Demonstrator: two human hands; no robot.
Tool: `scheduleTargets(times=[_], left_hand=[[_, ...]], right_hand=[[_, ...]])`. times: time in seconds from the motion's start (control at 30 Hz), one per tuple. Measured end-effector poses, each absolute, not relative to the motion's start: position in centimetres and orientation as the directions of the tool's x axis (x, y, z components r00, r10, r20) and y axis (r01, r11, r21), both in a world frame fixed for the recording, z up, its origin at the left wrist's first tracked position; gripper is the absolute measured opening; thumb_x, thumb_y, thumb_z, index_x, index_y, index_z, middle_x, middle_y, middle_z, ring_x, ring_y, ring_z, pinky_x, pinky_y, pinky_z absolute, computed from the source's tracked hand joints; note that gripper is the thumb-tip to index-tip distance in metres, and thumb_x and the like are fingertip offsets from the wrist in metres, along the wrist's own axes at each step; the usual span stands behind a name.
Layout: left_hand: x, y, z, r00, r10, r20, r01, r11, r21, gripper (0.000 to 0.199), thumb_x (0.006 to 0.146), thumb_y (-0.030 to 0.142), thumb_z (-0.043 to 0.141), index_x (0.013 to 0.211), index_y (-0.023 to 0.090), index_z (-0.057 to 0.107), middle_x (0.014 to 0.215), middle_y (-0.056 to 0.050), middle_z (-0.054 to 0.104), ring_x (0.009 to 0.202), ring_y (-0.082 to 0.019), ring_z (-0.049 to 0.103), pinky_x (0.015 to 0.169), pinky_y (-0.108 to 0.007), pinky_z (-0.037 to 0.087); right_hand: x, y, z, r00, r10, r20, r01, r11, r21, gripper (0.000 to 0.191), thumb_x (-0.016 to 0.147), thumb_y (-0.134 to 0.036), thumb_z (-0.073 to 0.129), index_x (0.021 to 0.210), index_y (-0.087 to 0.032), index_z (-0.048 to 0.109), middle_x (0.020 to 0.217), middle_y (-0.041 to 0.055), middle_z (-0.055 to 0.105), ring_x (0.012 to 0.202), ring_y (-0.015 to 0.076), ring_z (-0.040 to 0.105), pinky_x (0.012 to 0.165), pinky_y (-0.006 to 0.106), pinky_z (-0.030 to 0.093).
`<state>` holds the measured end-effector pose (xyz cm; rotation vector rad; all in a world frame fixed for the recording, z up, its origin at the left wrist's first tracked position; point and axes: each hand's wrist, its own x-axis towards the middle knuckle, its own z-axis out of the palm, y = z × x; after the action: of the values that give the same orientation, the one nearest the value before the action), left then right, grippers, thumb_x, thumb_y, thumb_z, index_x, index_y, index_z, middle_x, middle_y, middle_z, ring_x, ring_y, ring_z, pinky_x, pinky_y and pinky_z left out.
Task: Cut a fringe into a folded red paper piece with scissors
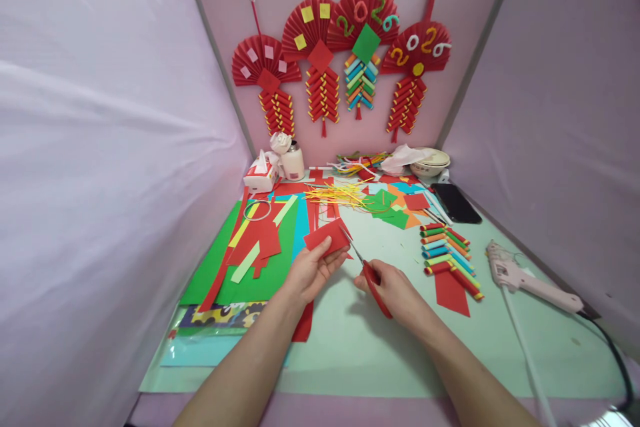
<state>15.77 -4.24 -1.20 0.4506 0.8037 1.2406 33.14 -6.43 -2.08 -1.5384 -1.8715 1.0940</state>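
Note:
Between thumb and fingers, my left hand (315, 268) pinches a piece of red paper (327, 235) above the table. My right hand (393, 290) grips red-handled scissors (376, 290), whose blades meet the right edge of the paper. A small red scrap lies just below that edge. To the right of my right hand lies a firecracker string of rolled colored paper tubes (447, 250), arranged in a zigzag, with a red paper piece (451, 292) under its lower end.
Green sheets (205, 280) with red strips lie left. Yellow strips (340, 195) and green and orange scraps (393, 213) spread behind my hands. A glue gun (530, 283) with its cord and a phone (456, 203) lie right. A tissue box (261, 175) stands back left; red fans (367, 17) hang behind.

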Motion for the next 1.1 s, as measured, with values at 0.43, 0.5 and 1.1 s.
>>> scheduleTargets(times=[0.43, 0.5, 1.1], left_hand=[[15.8, -4.25, -1.41, 0.134, 0.944, -0.3, -0.648, 0.312, 0.695, 0.021, 0.077, 0.018, 0.063, 0.095, 0.008, 0.062, 0.093, -0.014, 0.069, 0.086, -0.022, 0.066, 0.081, -0.032, 0.053], [15.79, -4.25, -1.44, 0.135, 0.944, -0.301, -0.646, 0.314, 0.696, 0.022, 0.077, 0.019, 0.063, 0.095, 0.008, 0.062, 0.093, -0.014, 0.069, 0.086, -0.022, 0.066, 0.08, -0.031, 0.053], [15.85, -4.36, -1.32, 0.144, 0.943, -0.299, -0.65, 0.318, 0.69, 0.021, 0.077, 0.019, 0.063, 0.095, 0.008, 0.063, 0.095, -0.014, 0.069, 0.087, -0.022, 0.066, 0.08, -0.031, 0.053]], right_hand=[[33.12, -6.16, -2.26, -0.209, 0.974, -0.085, 0.609, 0.062, -0.791, 0.037, 0.072, -0.052, 0.053, 0.059, -0.018, 0.045, 0.055, -0.0033, 0.048, 0.054, 0.0108, 0.038, 0.049, 0.021, 0.029], [33.15, -6.17, -2.27, -0.204, 0.975, -0.085, 0.613, 0.059, -0.788, 0.035, 0.072, -0.05, 0.052, 0.059, -0.018, 0.045, 0.055, -0.0028, 0.049, 0.054, 0.0109, 0.039, 0.049, 0.021, 0.029], [33.15, -6.05, -2.35, -0.18, 0.981, -0.079, 0.634, 0.054, -0.772, 0.04, 0.071, -0.054, 0.053, 0.056, -0.019, 0.043, 0.052, -0.0033, 0.048, 0.052, 0.0108, 0.037, 0.048, 0.021, 0.029]])
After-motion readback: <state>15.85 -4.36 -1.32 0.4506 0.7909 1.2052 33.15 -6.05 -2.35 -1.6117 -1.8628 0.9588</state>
